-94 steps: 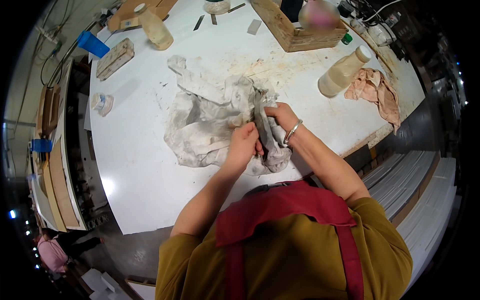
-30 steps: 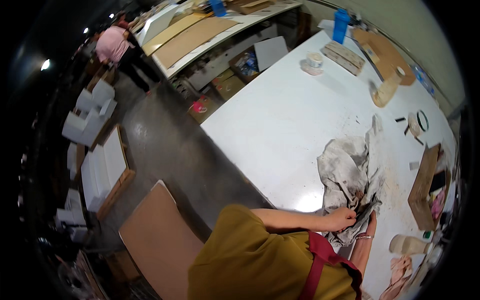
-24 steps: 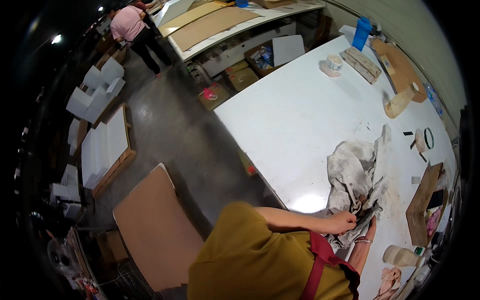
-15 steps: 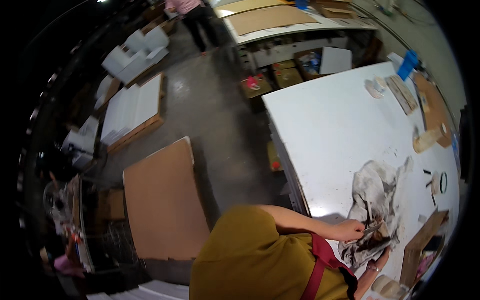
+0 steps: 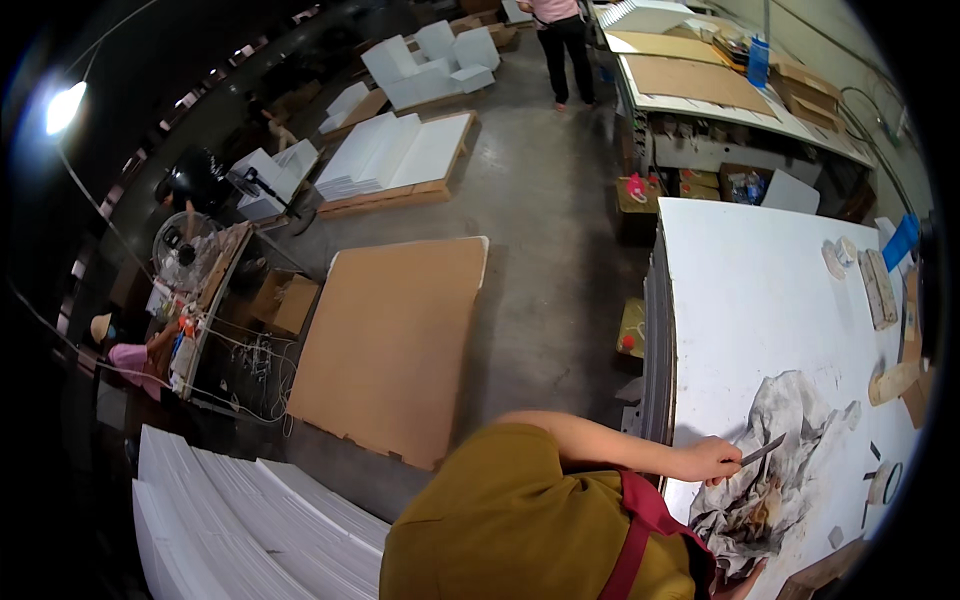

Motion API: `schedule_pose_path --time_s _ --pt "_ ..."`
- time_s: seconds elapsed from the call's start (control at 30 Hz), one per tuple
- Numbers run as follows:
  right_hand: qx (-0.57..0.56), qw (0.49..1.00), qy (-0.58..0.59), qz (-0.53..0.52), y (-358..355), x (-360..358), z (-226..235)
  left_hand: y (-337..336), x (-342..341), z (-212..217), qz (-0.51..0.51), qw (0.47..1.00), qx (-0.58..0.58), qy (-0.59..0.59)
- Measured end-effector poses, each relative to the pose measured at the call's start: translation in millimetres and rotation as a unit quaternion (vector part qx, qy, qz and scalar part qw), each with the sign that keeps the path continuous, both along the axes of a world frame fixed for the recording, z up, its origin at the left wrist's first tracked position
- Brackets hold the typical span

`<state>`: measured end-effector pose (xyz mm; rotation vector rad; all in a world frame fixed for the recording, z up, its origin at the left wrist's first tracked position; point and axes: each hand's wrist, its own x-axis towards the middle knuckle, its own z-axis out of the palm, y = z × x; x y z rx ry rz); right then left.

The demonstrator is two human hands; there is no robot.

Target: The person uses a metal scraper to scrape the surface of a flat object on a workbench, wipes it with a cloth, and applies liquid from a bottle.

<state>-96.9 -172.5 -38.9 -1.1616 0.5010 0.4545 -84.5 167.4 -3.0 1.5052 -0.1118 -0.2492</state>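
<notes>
L hand [image 5: 712, 461] clamps thin, straight blade [image 5: 764, 450] nr stained, crumpled cloth [image 5: 788, 418]; R grip [image 5: 750, 579] unclear.

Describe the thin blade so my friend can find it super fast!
Start at the big white table at the lower right and find the crumpled, stained cloth on it. By the cloth, the left hand holds the thin blade. Unlike the short dark strip lying farther right, this one sticks out from a hand.
</notes>
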Motion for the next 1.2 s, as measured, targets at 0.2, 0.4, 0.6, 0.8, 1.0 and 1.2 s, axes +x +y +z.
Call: schedule_pose_path --time_s 0.2,0.4,0.6,0.8,1.0,1.2 --pt "-0.079 0.991 -0.071 0.081 -27 -22 -26 -3 -18 15 0.042 0.999 0.031 0.003" --pt "-0.045 0.993 -0.109 -0.015 -22 -27 -28 -12 -29 7 0.041 0.998 0.037 -0.006" --pt "0.145 0.985 0.084 -0.049 4 -13 10 -26 -35 5 0.024 0.998 0.041 -0.031" --pt "0.065 0.997 0.028 0.015 17 5 -10 -21 -47 -1 0.056 0.998 0.025 -0.014" --pt "0.004 0.997 -0.032 0.075 14 20 -31 -16 -60 10 0.099 0.994 0.024 -0.030" --pt "-0.245 0.874 -0.371 0.195 -52 41 -116 -29 -50 -2 0.075 0.996 -0.023 -0.053"
